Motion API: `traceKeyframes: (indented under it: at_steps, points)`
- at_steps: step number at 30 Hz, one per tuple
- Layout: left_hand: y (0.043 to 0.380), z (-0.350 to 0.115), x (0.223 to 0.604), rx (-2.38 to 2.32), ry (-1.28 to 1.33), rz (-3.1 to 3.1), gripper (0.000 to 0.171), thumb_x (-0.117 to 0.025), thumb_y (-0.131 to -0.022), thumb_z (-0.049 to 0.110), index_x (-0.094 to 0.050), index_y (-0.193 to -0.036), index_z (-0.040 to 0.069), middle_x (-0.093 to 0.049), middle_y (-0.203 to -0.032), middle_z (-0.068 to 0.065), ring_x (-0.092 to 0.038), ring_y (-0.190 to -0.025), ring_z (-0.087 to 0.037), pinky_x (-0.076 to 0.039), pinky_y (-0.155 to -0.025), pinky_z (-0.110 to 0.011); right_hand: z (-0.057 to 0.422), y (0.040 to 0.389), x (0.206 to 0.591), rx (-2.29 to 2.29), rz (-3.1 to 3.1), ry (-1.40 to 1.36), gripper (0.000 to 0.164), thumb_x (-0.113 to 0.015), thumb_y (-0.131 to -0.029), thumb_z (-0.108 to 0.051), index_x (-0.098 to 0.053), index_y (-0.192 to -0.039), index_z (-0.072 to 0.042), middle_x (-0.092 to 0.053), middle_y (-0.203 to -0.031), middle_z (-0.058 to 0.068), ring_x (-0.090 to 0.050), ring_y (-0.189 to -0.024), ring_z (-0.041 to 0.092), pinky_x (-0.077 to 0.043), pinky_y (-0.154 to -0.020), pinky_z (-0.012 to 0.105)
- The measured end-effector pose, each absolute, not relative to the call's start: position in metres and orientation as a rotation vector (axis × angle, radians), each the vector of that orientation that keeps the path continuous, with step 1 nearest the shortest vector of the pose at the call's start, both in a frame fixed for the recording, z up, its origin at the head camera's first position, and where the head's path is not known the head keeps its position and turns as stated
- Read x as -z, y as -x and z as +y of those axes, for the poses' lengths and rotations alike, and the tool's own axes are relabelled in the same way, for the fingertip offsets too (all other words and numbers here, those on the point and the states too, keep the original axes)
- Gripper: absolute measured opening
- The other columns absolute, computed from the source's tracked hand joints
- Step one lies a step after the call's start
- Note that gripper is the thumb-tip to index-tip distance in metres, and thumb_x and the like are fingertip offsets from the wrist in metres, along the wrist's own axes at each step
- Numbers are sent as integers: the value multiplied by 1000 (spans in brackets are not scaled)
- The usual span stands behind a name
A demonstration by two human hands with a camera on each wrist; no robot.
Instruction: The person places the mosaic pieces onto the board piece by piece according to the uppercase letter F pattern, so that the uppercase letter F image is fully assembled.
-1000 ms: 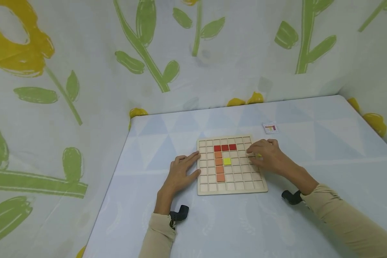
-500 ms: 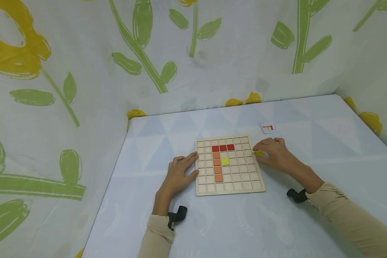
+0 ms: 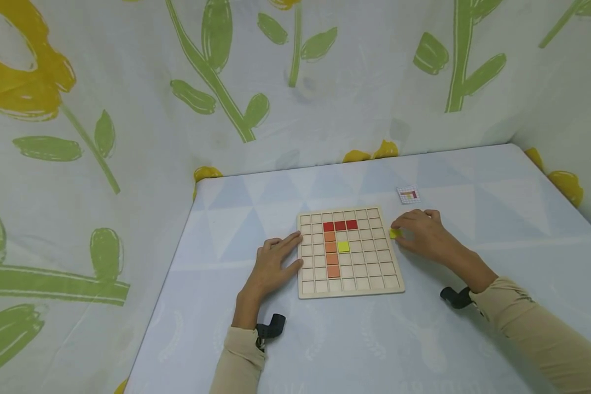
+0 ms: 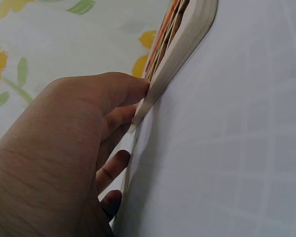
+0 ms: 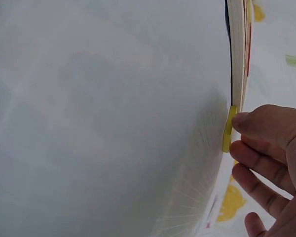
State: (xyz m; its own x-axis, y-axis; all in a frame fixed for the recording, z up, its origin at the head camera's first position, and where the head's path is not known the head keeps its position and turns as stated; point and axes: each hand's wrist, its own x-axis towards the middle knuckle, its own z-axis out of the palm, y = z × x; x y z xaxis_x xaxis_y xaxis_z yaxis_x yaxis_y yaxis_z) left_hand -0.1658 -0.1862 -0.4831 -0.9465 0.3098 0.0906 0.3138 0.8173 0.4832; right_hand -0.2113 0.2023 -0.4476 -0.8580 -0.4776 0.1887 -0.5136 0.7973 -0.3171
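A wooden grid board [image 3: 366,258] lies on the table, with three red tiles [image 3: 340,225], a column of orange tiles [image 3: 330,247] and one yellow tile [image 3: 343,247] in its cells. My left hand [image 3: 272,266] rests against the board's left edge, fingers extended; in the left wrist view the thumb [image 4: 123,91] touches the board's side. Just right of the board, my right hand [image 3: 426,236] pinches a yellow piece [image 5: 229,129] low by the table. Whether it is one tile or a few stacked, I cannot tell. The fingers' far side is hidden.
A small printed card [image 3: 408,195] showing a coloured grid pattern lies behind the right hand. A black wrist mount [image 3: 272,326] sits on the left wrist, another [image 3: 456,297] on the right. A flower-print curtain [image 3: 325,109] stands behind the table.
My right hand has moved right, off the board's right edge, and the yellow piece now shows more plainly at its fingertips. My left hand stays at the board's left edge.
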Motion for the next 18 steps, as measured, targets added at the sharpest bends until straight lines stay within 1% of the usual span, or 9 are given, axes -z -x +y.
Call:
traceKeyframes:
  at_steps: [8, 18]
  points:
    - [167, -186, 484, 798, 517, -2983, 60, -57, -97, 44, -45, -153, 28, -37, -157, 16, -37, -133, -26, -30, -101, -48, 204, 213, 448, -524, -2908, -783, 22, -77, -83, -5, -74, -105, -4, -71, -111, 12, -58, -110, 35, -28, -92, 64]
    - [166, -187, 483, 795, 507, -2992, 60, -57, -96, 43, -44, -153, 28, -36, -157, 17, -36, -134, -27, -29, -103, -49, 203, 211, 444, -572, -2882, -777, 19, -77, -83, -4, -74, -102, -5, -71, -110, 13, -57, -111, 37, -27, -96, 64]
